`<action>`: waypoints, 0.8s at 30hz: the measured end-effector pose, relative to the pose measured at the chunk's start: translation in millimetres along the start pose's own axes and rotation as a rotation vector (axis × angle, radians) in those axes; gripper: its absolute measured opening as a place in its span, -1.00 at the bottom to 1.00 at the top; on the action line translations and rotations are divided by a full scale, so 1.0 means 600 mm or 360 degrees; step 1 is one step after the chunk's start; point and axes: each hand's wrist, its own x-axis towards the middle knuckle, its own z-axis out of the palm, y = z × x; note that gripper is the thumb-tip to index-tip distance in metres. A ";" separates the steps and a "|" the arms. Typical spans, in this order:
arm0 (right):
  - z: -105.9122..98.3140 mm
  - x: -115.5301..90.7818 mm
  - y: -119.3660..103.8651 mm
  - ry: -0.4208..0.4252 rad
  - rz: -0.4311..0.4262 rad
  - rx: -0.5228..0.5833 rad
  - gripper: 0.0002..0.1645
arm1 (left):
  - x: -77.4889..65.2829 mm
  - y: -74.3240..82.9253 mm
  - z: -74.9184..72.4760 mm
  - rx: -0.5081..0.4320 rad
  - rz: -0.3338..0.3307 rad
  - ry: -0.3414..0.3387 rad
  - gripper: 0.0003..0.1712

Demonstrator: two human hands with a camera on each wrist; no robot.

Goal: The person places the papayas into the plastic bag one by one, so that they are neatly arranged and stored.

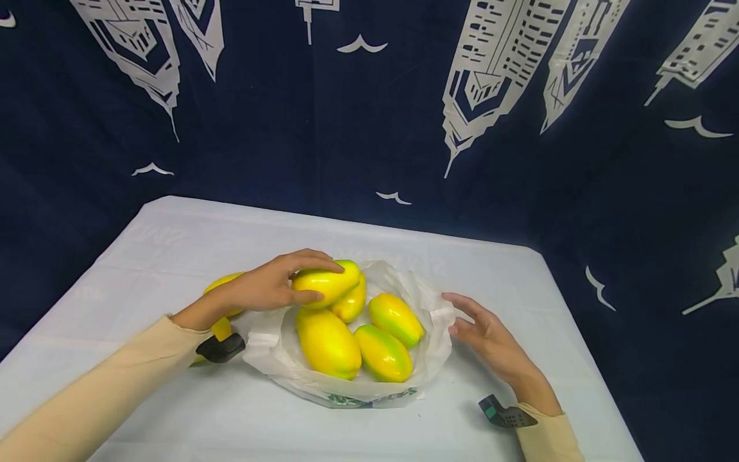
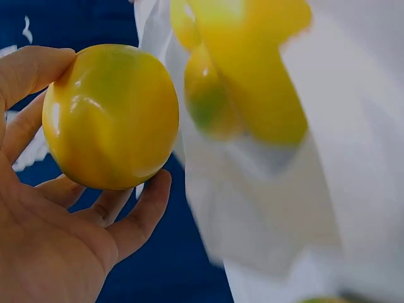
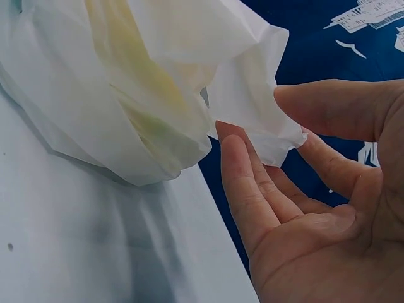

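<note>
My left hand (image 1: 268,282) grips a yellow mango (image 1: 331,282) above the back left of a white plastic bag. Its thumb and fingers spread around the mango (image 2: 112,117) in the left wrist view. The bag (image 1: 389,396) lies with its mouth wide, and several yellow-green mangoes (image 1: 329,343) rest inside. At the bag's right rim is my right hand (image 1: 491,337). In the right wrist view, that hand's thumb and fingers loosely hold a flap of the bag (image 3: 249,82) between them.
More yellow fruit (image 1: 222,280) lies left of the bag, partly hidden behind my left forearm. A white cloth covers the table (image 1: 190,410). Behind it hangs a dark blue curtain (image 1: 358,128) with white building prints. Each wrist carries a small dark device (image 1: 508,416).
</note>
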 end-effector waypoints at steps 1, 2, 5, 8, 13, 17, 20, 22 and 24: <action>0.000 0.000 0.000 0.0003 -0.0002 -0.0007 -0.29 | 0.005 0.003 0.007 -0.0007 0.0014 -0.0022 -0.44; -0.001 0.000 -0.001 0.0005 -0.0003 -0.0010 -0.29 | 0.010 0.005 0.013 -0.0011 0.0027 -0.0042 -0.44; 0.000 0.000 -0.002 0.0004 -0.0001 -0.0005 -0.29 | 0.024 0.011 0.029 -0.0011 0.0069 -0.0091 -0.44; 0.000 0.000 -0.003 0.0004 0.0004 0.0000 -0.28 | 0.035 0.014 0.041 0.0002 0.0106 -0.0116 -0.44; -0.001 -0.001 -0.002 -0.0013 -0.0011 0.0025 -0.27 | 0.053 0.015 0.059 0.0038 0.0126 -0.0153 -0.45; -0.003 -0.002 -0.002 -0.0022 -0.0032 0.0040 -0.27 | 0.061 0.015 0.070 0.0093 0.0099 -0.0180 -0.45; -0.002 -0.002 -0.003 -0.0029 -0.0029 0.0055 -0.26 | 0.066 0.013 0.076 0.0129 0.0103 -0.0188 -0.46; -0.002 -0.002 -0.003 -0.0034 -0.0027 0.0068 -0.26 | 0.069 0.010 0.081 0.0136 0.0113 -0.0195 -0.45; -0.001 -0.003 -0.004 -0.0039 -0.0022 0.0076 -0.25 | 0.071 0.009 0.084 0.0134 0.0125 -0.0207 -0.45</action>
